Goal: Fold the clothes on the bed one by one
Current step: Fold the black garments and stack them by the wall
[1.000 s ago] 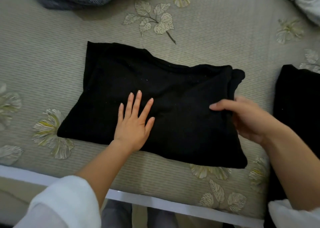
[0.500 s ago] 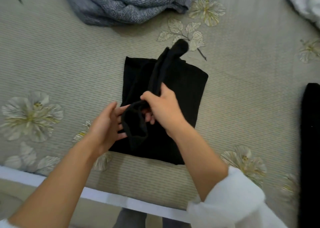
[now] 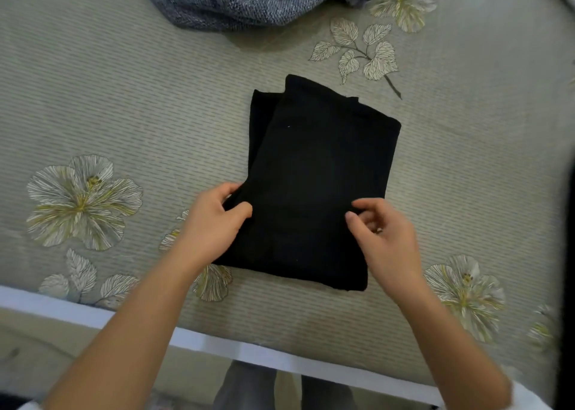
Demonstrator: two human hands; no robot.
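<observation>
Black garment [image 3: 320, 185], frame centre: soft, light, limp; take folded edges. Left hand [image 3: 211, 226] grip pinches its left edge; right hand [image 3: 385, 238] loosely curled, empty.

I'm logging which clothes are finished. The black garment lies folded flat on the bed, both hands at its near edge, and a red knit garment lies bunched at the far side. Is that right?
Not quite: the knit garment bunched at the far side is blue-grey, not red, as the head view shows. The rest holds: the black garment lies folded flat on the bed, with the left hand and right hand at its near edge.
</observation>
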